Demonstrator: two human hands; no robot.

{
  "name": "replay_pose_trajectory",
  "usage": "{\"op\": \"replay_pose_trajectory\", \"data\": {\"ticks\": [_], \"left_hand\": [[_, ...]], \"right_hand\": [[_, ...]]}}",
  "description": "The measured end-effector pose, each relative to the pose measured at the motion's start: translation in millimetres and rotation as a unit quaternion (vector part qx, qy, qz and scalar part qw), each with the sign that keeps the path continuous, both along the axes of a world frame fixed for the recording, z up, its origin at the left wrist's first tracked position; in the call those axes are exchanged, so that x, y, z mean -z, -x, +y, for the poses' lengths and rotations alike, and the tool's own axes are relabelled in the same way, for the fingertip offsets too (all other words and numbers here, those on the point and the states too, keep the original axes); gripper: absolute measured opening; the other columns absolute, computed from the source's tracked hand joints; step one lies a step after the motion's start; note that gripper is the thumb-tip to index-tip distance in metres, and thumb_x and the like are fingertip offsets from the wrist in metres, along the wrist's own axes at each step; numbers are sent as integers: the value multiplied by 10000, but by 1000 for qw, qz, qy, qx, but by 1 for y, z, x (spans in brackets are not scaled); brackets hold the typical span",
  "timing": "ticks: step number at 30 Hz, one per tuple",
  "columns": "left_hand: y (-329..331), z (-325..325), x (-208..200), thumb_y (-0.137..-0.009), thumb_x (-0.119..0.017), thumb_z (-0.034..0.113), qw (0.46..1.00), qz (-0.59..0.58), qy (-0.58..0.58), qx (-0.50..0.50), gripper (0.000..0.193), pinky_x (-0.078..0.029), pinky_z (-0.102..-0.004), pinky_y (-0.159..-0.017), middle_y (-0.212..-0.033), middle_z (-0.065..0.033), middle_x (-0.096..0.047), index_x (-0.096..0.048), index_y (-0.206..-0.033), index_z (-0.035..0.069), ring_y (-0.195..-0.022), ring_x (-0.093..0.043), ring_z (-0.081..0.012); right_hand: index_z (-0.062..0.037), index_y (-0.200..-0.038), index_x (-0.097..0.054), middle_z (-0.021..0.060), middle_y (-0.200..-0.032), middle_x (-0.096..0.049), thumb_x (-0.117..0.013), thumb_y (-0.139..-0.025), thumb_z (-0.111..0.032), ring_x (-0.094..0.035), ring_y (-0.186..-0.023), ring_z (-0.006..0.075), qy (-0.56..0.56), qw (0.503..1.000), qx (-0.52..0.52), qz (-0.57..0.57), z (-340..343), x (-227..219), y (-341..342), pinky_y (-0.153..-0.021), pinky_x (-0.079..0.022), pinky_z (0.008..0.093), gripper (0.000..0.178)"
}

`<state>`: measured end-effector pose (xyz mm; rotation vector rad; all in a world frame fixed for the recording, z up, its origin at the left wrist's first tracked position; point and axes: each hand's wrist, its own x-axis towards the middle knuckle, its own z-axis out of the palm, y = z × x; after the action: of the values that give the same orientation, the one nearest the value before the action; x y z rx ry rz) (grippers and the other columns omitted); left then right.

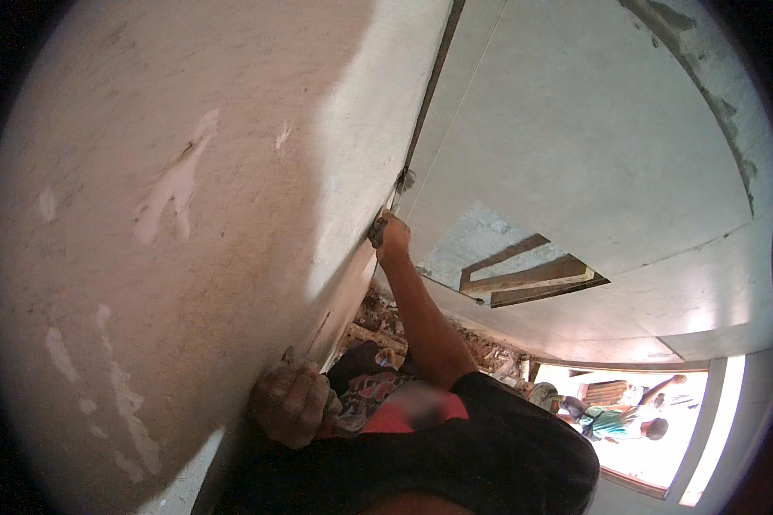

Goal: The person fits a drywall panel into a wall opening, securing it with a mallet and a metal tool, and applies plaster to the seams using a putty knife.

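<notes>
My right hand [392,236] is stretched far forward, its fingers closed round a slim-handled tool [395,199]. The tool's tip meets the corner where the plastered wall [232,223] joins the pale panelled surface [567,137]. Its head is too small to tell its kind. A dark grey patch shows beside the fingers, and a grey smudge lies on the panel by the tip. My left hand [292,403] is closed close to my body, beside the wall. A small greyish bit [289,353] pokes up above its fingers; what the fist holds is hidden.
Pale filler patches [176,184] mark the wall. A cut opening [537,275] with a wooden strip [532,281] inside breaks the panelled surface. Rubble [378,318] lies beyond my right forearm. Through a bright opening at lower right, a person in a green top [614,422] is seen.
</notes>
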<state>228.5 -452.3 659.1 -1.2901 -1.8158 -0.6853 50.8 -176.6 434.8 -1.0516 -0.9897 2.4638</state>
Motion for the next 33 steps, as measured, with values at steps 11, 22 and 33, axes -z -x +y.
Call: {"op": "replay_pose_trajectory", "data": {"ticks": [11, 22, 33], "left_hand": [[3, 4, -3, -950, -633, 150, 998, 41, -47, -9, 157, -570, -281, -588, -836, -126, -663, -656, -935, -5, -791, -691, -225], [-3, 1, 2, -940, -636, 118, 1000, 12, -24, -14, 129, -522, -342, -662, -899, -119, -663, -641, -1006, 8, -828, -680, -242], [2, 3, 0, -902, -676, 109, 999, 16, -27, 7, 123, -555, -306, -627, -870, -126, -664, -647, -956, 3, -815, -674, -232]], "right_hand": [[-13, -913, -572, 47, -702, -558, -613, -916, -211, -531, -563, 170, -320, 926, -171, -107, 29, -24, -71, -500, -441, 326, 202], [9, -1087, -551, 250, -956, -638, -623, -874, -165, -617, -910, 458, -691, 700, -70, -165, 56, 10, -83, -797, -486, 523, 284], [-8, -990, -600, 173, -832, -638, -698, -853, -133, -618, -765, 326, -633, 767, -8, -109, 72, 44, -54, -731, -499, 415, 211]]}}
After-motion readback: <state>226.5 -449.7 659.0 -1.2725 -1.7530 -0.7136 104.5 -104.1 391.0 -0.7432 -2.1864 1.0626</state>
